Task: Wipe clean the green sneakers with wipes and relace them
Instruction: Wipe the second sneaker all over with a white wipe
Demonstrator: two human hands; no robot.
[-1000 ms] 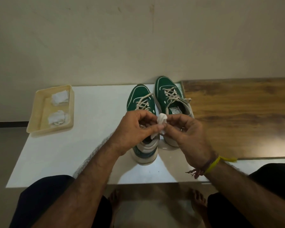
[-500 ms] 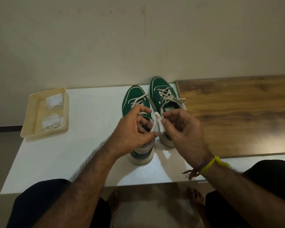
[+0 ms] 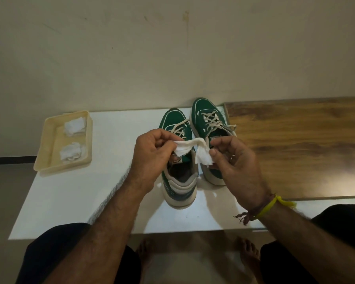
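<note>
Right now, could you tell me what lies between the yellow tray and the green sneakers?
In the head view, only bare white tabletop lies between the yellow tray and the green sneakers; nothing rests on that stretch.

— Where do the sneakers stand?
— The two sneakers (image 3: pixel 193 144) stand side by side on the table (image 3: pixel 119 197), toes toward the wall (image 3: pixel 172 48). The wooden board (image 3: pixel 299 144) lies just right of them.
— And the tray?
— The tray (image 3: pixel 47 148) sits at the table's far left corner, with two wipes (image 3: pixel 73 140) in it, one behind the other.
— The hands?
— The left hand (image 3: pixel 150 154) and right hand (image 3: pixel 236 160) hold a wipe (image 3: pixel 195 150) between them, above the sneakers.
</note>
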